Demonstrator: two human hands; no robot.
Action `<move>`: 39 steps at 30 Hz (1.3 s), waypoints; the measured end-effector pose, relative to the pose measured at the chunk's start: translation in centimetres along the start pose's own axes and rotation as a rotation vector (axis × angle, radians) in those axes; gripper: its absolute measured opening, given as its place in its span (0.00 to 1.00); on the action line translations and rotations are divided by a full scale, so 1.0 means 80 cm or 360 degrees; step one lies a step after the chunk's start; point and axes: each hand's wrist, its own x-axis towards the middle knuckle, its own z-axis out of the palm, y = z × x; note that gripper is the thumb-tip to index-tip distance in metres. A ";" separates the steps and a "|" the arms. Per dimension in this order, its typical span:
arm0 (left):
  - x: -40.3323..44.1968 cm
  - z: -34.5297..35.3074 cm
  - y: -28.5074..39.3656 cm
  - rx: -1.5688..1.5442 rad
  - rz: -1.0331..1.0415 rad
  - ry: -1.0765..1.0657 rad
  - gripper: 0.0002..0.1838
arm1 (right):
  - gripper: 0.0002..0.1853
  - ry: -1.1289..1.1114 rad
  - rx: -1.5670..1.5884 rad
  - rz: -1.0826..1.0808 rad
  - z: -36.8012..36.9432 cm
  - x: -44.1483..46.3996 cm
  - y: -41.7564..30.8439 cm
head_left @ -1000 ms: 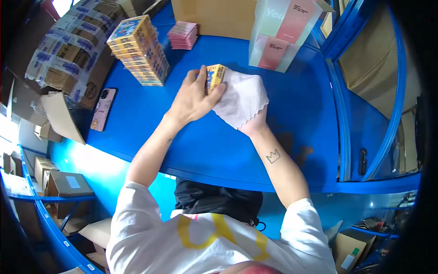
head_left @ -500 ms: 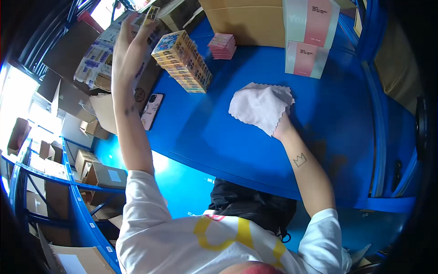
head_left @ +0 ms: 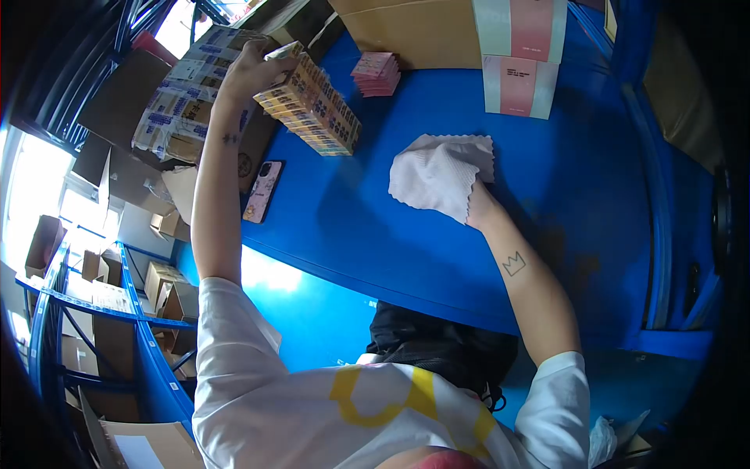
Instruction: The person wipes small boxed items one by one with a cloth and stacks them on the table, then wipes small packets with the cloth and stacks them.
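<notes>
Pinching a small box [head_left: 283, 51] at the top of the box stack [head_left: 316, 109], the left hand [head_left: 248, 72] has its thumb and fingers around one end; whether that box rests on the stack or is just above it, I cannot tell. The right hand [head_left: 480, 206] is mostly under a pale cloth [head_left: 436, 173], to the right of the stack and nearer the person; how its fingers stand is hidden.

The small box should be light and fairly stiff, with a slick printed face that may slide, so the narrow sides are the place to grip, without squeezing the corners. The cloth looks soft and limp, easily gathered anywhere, with little weight.

The stack is a neat column of flat, yellow-patterned boxes with straight edges. Just right of it sits a low pile of thin pink packets [head_left: 376, 74]; well apart on the same side stand smooth pink-and-white cartons [head_left: 519, 87]. Left of the stack is a bulky parcel [head_left: 187, 102] wound with shiny printed tape, and nearer the person a rounded, pink-cased phone [head_left: 262, 191] lies on the smooth blue bench [head_left: 351, 234]. The cloth is finely ribbed and zigzag-edged.
</notes>
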 end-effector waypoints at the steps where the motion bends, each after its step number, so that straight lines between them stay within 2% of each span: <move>1: 0.001 0.000 -0.001 -0.0001 -0.0001 -0.0023 0.45 | 0.33 0.0004 -0.0059 0.0004 0.002 -0.002 -0.001; 4: -0.002 0.000 -0.009 0.0002 -0.0039 -0.0071 0.45 | 0.35 -0.0015 -0.0181 0.0035 0.011 -0.008 -0.001; 9: -0.003 0.008 -0.008 0.0076 -0.0030 0.0050 0.45 | 0.34 0.0075 0.0079 0.0172 0.013 -0.018 -0.014; 14: -0.009 -0.005 0.004 0.0052 -0.0172 -0.0162 0.49 | 0.34 0.0142 0.0276 0.0282 0.018 -0.021 -0.026; 18: -0.013 -0.010 0.025 0.0121 -0.0149 -0.0334 0.46 | 0.34 0.0119 0.0250 0.0268 0.015 -0.019 -0.019; 29: -0.010 -0.004 0.031 0.0333 -0.0045 -0.0237 0.41 | 0.35 0.0077 0.0206 0.0198 0.000 -0.004 0.004; 34: 0.002 -0.004 0.023 0.0396 -0.0075 -0.0448 0.39 | 0.34 0.0042 0.0110 0.0169 -0.006 -0.001 0.017; 38: 0.039 0.009 -0.032 -0.0907 -0.0040 -0.1083 0.49 | 0.36 0.0067 -0.0096 0.0100 0.000 -0.007 0.011; 39: 0.039 0.003 -0.043 -0.0915 -0.0040 -0.1083 0.49 | 0.36 0.0069 -0.0103 0.0103 0.004 -0.009 0.002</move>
